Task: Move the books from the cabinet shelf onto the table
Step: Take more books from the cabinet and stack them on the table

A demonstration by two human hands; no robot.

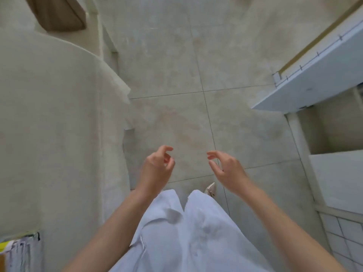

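I look straight down at a tiled floor. My left hand and my right hand hang in front of me above the floor, both empty, fingers loosely curled and apart. A stack of books shows at the bottom left corner, lying on the cream table that fills the left side. At the right stands a white cabinet; its open shelf compartment looks bare in the part I can see.
A brown chair stands at the top left behind the table. The beige tiled floor runs between table and cabinet. My white trousers and one pointed shoe show below my hands.
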